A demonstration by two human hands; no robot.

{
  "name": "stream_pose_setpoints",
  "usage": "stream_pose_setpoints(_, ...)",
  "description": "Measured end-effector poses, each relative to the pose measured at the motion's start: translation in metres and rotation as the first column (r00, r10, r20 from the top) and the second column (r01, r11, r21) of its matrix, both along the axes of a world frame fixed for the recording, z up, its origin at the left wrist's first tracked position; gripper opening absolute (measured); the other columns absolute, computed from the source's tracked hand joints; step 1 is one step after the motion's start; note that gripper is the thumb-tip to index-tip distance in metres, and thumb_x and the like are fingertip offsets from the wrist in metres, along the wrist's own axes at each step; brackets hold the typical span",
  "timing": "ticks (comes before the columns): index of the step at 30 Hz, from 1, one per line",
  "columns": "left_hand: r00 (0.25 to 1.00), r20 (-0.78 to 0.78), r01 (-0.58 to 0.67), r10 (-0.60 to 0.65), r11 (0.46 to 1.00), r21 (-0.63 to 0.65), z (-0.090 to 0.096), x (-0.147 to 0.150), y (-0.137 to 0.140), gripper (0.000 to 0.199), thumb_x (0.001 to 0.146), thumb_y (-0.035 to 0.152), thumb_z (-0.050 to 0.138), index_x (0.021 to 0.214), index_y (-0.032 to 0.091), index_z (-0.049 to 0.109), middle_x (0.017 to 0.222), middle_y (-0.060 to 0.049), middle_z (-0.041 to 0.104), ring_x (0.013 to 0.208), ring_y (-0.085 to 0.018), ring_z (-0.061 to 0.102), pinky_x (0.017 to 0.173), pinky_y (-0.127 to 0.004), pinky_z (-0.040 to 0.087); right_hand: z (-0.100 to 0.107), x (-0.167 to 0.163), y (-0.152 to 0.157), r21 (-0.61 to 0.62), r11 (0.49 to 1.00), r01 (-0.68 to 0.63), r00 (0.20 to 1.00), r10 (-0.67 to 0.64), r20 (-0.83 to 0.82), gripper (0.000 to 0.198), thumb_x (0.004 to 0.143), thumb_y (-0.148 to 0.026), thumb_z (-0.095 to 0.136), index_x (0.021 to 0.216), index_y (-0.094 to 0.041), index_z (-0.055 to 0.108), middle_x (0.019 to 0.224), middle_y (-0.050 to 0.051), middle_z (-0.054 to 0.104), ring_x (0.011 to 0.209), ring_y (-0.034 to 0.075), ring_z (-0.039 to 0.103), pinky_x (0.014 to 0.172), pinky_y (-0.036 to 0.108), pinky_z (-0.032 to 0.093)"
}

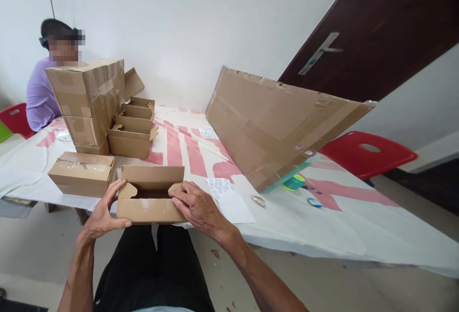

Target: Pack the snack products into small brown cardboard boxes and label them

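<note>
A small brown cardboard box (150,210) stands at the near table edge in front of me, its lid raised at the back and its inside dark. My left hand (103,214) grips the box's left end, thumb along the front wall and fingers behind the left side flap. At the other end, my right hand (197,204) has its fingers bent over the right side flap (175,187), pinching it near the front corner. What lies inside the box cannot be made out. A closed, taped carton (84,173) sits just left of it.
Several open boxes (129,142) line up beside a tall stack of taped cartons (89,101). A large cardboard panel (279,125) leans on the right. A printed sheet (231,204), tape rolls (258,200) and a red chair (369,154) are nearby. Another person (41,92) sits far left.
</note>
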State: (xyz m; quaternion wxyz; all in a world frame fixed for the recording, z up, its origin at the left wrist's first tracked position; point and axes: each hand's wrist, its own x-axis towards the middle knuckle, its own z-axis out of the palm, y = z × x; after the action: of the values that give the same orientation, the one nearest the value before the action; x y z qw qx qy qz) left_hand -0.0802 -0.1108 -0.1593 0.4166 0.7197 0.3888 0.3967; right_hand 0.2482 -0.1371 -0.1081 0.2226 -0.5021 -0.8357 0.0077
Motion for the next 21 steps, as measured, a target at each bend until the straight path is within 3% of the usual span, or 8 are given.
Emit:
stream_pose_setpoints(4, 1.000, -0.017, -0.004, 0.004, 1.000, 0.002, 0.002, 0.000, -0.003, 0.110, 0.069, 0.060, 0.093, 0.162, 0.030, 0.041, 0.173, -0.013, 0.028, 0.158, -0.043, 0.031, 0.128, -0.056, 0.034, 0.003, -0.001, -0.001, 0.019, 0.998, -0.058, 0.996, 0.057, 0.073, 0.028, 0.104, -0.019, 0.053, 0.119, -0.023, 0.076, 0.100, 0.009, 0.067, 0.097, 0.025, 0.064, 0.086, 0.040, 0.057)
stream_pose_setpoints(10, 0.999, -0.042, -0.001, 0.001, 1.000, 0.012, 0.006, 0.001, -0.005, 0.110, 0.070, 0.061, 0.092, 0.162, 0.029, 0.040, 0.172, -0.014, 0.028, 0.158, -0.043, 0.031, 0.127, -0.057, 0.035, -0.001, 0.002, -0.003, 0.082, 0.990, -0.118, 0.992, 0.121, -0.041, 0.029, 0.104, -0.017, 0.050, 0.120, -0.021, 0.073, 0.099, 0.008, 0.068, 0.096, 0.023, 0.064, 0.086, 0.039, 0.059)
stream_pose_setpoints(17, 0.998, -0.063, 0.012, -0.011, 1.000, 0.017, 0.008, 0.002, -0.006, 0.108, 0.072, 0.062, 0.091, 0.161, 0.030, 0.040, 0.172, -0.014, 0.028, 0.159, -0.042, 0.029, 0.127, -0.057, 0.034, 0.003, -0.019, -0.010, 0.249, 0.959, -0.136, 0.987, 0.154, -0.054, 0.023, 0.102, -0.015, 0.054, 0.117, -0.018, 0.071, 0.110, 0.012, 0.071, 0.101, 0.026, 0.064, 0.090, 0.044, 0.056)
stream_pose_setpoints(21, 0.997, -0.079, 0.022, -0.020, 1.000, 0.016, 0.008, 0.002, -0.007, 0.107, 0.072, 0.061, 0.091, 0.161, 0.031, 0.040, 0.171, -0.013, 0.027, 0.159, -0.041, 0.029, 0.128, -0.056, 0.033, 0.001, -0.041, -0.013, 0.152, 0.965, -0.213, 0.977, 0.212, 0.027, 0.023, 0.095, -0.024, 0.072, 0.116, -0.015, 0.071, 0.114, 0.013, 0.072, 0.101, 0.028, 0.065, 0.089, 0.046, 0.055)
